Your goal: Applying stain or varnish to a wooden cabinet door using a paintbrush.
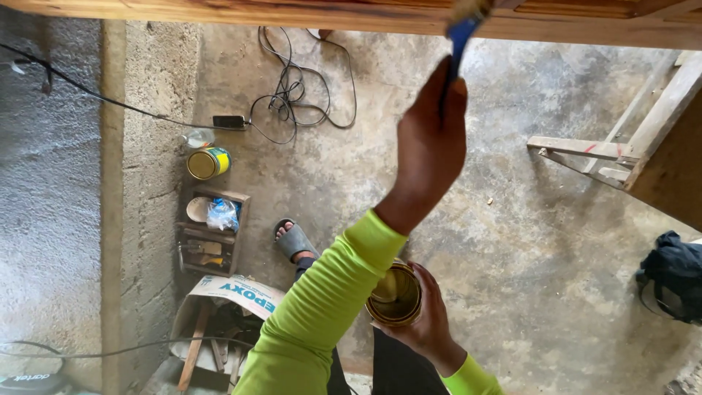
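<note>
My two arms, seen above the grey concrete floor (468,241): both wear close-fitting, neon yellow-green long sleeves ending at the wrists. Nearer the floor, dark trousers and a grey open-toed slide sandal (293,239) clothe my leg and foot.

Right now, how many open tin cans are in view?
2. One tin can is held in the right hand under the raised left arm; another can lies on its side by the wall. More may be hidden.

White cardboard box flap (238,291) with blue lettering, below yellow-labelled tin (208,162) on floor.
</note>
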